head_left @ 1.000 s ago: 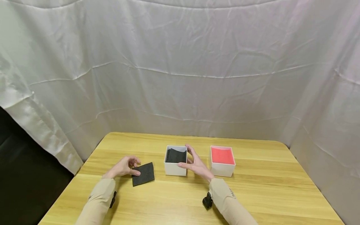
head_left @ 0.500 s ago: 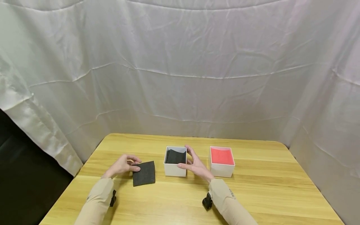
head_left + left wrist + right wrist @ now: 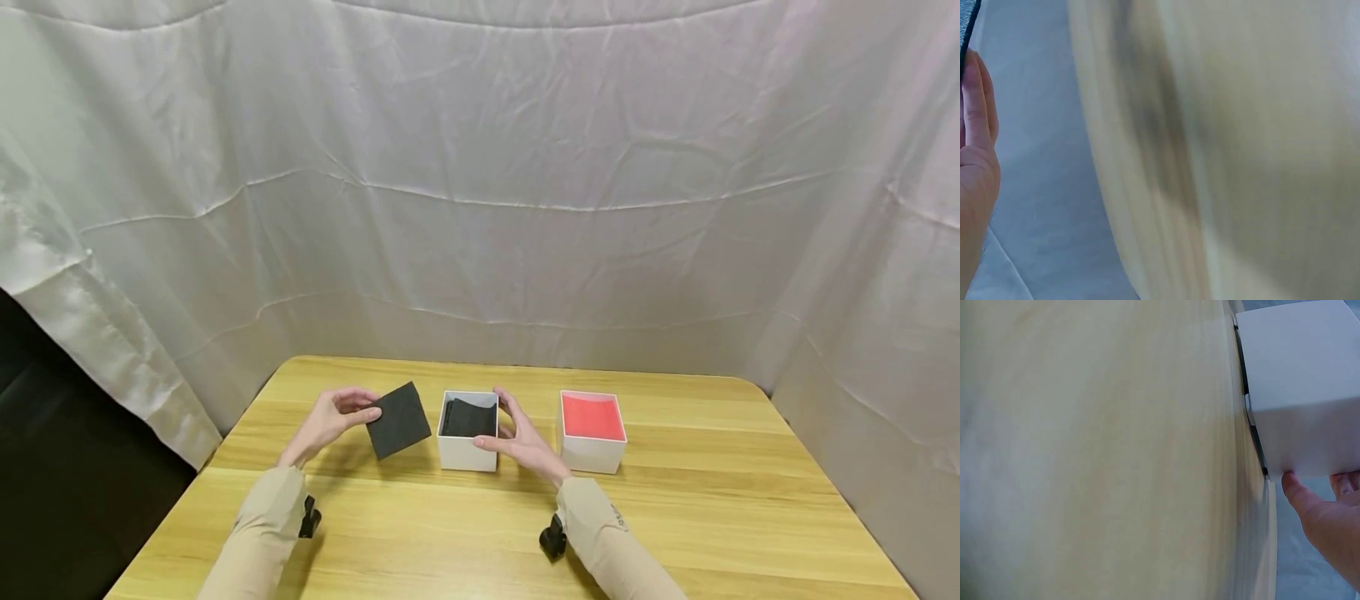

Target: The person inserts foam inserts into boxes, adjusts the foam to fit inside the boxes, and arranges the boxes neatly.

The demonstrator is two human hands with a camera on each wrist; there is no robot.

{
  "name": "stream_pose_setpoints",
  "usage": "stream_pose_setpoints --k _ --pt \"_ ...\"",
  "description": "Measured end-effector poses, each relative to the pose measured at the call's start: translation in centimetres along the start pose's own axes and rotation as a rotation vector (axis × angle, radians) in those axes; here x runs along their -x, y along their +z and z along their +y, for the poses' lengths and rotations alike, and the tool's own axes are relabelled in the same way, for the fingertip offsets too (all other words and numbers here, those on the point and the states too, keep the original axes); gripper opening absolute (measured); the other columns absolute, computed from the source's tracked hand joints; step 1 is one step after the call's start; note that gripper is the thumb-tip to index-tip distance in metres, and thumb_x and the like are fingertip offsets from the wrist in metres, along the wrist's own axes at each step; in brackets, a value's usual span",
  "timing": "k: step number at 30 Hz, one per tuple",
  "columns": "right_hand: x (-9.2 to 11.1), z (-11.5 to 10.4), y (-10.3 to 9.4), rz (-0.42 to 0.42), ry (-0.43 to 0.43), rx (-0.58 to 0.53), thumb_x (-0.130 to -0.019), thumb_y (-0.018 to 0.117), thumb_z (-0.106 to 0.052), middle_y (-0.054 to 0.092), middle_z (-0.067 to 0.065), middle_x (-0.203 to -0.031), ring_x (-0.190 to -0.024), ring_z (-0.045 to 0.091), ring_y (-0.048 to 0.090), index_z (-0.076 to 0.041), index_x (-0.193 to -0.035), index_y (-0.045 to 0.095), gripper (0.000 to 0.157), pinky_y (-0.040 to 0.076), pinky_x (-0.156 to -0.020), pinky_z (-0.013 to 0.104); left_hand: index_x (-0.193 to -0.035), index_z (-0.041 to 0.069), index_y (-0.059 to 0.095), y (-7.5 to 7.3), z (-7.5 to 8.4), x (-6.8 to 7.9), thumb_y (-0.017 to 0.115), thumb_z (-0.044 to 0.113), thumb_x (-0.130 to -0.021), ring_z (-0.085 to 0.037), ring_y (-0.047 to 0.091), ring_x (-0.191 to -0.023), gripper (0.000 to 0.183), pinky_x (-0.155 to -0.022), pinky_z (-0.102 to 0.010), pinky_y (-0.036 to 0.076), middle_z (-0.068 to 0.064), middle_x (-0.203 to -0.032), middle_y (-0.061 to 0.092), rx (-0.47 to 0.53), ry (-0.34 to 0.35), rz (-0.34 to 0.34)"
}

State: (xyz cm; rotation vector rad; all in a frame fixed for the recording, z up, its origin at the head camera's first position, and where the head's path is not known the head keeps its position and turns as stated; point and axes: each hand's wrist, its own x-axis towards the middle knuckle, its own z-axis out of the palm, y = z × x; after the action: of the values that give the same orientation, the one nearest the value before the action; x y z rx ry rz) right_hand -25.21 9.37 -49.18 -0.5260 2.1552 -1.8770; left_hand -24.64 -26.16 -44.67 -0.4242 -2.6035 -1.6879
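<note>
In the head view my left hand (image 3: 333, 421) pinches a thin black square sheet (image 3: 399, 421) by its left corner, between thumb and fingers. The sheet is tilted and raised off the table. At the left edge of the left wrist view, a sliver of the sheet (image 3: 966, 28) shows above the fingers. My right hand (image 3: 525, 440) holds the right side of an open white box (image 3: 467, 454), thumb by the front corner and fingers by the back one. Several black sheets (image 3: 471, 418) sit inside that box. The right wrist view shows the thumb touching the box wall (image 3: 1310, 434).
To the right of my right hand stands a second white box (image 3: 592, 454) with red sheets (image 3: 592, 415) in it. Both boxes rest on a wooden table (image 3: 712, 483). A pale curtain (image 3: 480, 250) hangs behind and around the table.
My left hand has lifted the black sheet off the table and moved it up and rightward, close to the left side of the black-sheet box. The right hand stays in place.
</note>
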Motion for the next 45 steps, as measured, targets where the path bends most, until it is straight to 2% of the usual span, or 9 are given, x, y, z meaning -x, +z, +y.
stream_pose_setpoints --k 5,10,13,19,27,33,38,44,45 --pt "-0.1 0.0 0.0 0.01 -0.005 0.0 -0.086 0.08 -0.022 0.012 0.015 -0.17 -0.157 0.037 0.013 -0.023 -0.162 0.015 0.1 0.021 -0.125 0.056 -0.119 -0.002 0.067 0.5 1.2 -0.7 0.073 0.016 -0.093 -0.002 0.068 -0.09 0.032 -0.083 -0.02 0.054 -0.01 -0.109 0.075 0.032 0.043 0.031" --pt "0.0 0.0 0.0 0.006 0.002 0.011 -0.087 0.08 -0.022 0.011 0.014 -0.17 -0.158 0.035 0.012 -0.024 -0.162 0.015 0.1 0.021 -0.125 0.055 -0.119 -0.002 0.067 1.7 2.3 -1.4 0.072 0.013 -0.093 -0.003 0.067 -0.086 0.031 -0.08 -0.02 0.055 -0.023 -0.111 0.073 0.058 0.083 0.05" --pt "0.0 -0.1 0.0 0.005 0.006 0.016 -0.086 0.08 -0.023 0.011 0.013 -0.17 -0.158 0.033 0.011 -0.024 -0.162 0.015 0.1 0.021 -0.125 0.055 -0.119 -0.002 0.068 2.5 2.7 -2.0 0.072 0.012 -0.093 -0.003 0.068 -0.083 0.03 -0.077 -0.02 0.055 -0.025 -0.111 0.073 0.063 0.11 0.056" --pt "0.0 0.0 0.0 0.003 0.003 0.011 -0.087 0.08 -0.022 0.011 0.011 -0.17 -0.158 0.031 0.01 -0.021 -0.162 0.013 0.101 0.021 -0.126 0.055 -0.115 -0.001 0.069 4.0 3.6 -3.1 0.073 0.012 -0.092 -0.004 0.067 -0.08 0.027 -0.072 -0.019 0.053 -0.017 -0.104 0.076 0.03 0.155 0.079" --pt "0.0 -0.1 0.0 0.006 0.001 0.008 -0.087 0.08 -0.023 0.014 0.011 -0.17 -0.158 0.03 0.013 -0.024 -0.161 0.016 0.099 0.021 -0.125 0.056 -0.113 0.002 0.072 5.9 5.0 -4.5 0.075 0.014 -0.091 -0.005 0.065 -0.078 0.025 -0.068 -0.019 0.047 -0.022 -0.104 0.075 -0.026 0.187 0.096" --pt "-0.1 0.0 0.0 0.008 -0.004 0.0 -0.087 0.08 -0.021 0.017 0.011 -0.169 -0.158 0.029 0.014 -0.02 -0.162 0.014 0.099 0.022 -0.125 0.055 -0.11 0.005 0.074 7.2 5.7 -5.4 0.077 0.016 -0.089 -0.012 0.069 -0.082 0.023 -0.069 -0.02 0.049 -0.017 -0.105 0.077 -0.048 0.186 0.079" --pt "-0.2 0.1 -0.1 -0.007 -0.011 -0.008 -0.088 0.079 -0.02 0.015 0.01 -0.169 -0.158 0.028 0.013 -0.021 -0.162 0.014 0.099 0.022 -0.126 0.054 -0.109 0.005 0.075 8.0 6.6 -5.5 0.077 0.014 -0.089 -0.017 0.07 -0.084 0.022 -0.068 -0.02 0.049 -0.017 -0.105 0.077 -0.061 0.182 0.064" --pt "-0.2 0.0 0.0 0.0 -0.009 -0.014 -0.087 0.079 -0.02 0.015 0.012 -0.169 -0.158 0.03 0.014 -0.017 -0.162 0.012 0.101 0.024 -0.125 0.054 -0.106 0.004 0.075 8.6 6.6 -6.0 0.077 0.009 -0.088 -0.026 0.073 -0.092 0.019 -0.073 -0.021 0.052 -0.016 -0.106 0.076 -0.125 0.21 0.002" --pt "-0.2 0.0 0.0 0.0 -0.006 -0.015 -0.087 0.08 -0.019 0.015 0.012 -0.169 -0.158 0.03 0.014 -0.016 -0.162 0.011 0.102 0.023 -0.125 0.054 -0.106 0.005 0.076 8.6 6.1 -6.3 0.077 0.01 -0.088 -0.024 0.073 -0.092 0.019 -0.074 -0.021 0.053 -0.015 -0.106 0.077 -0.139 0.214 -0.005"
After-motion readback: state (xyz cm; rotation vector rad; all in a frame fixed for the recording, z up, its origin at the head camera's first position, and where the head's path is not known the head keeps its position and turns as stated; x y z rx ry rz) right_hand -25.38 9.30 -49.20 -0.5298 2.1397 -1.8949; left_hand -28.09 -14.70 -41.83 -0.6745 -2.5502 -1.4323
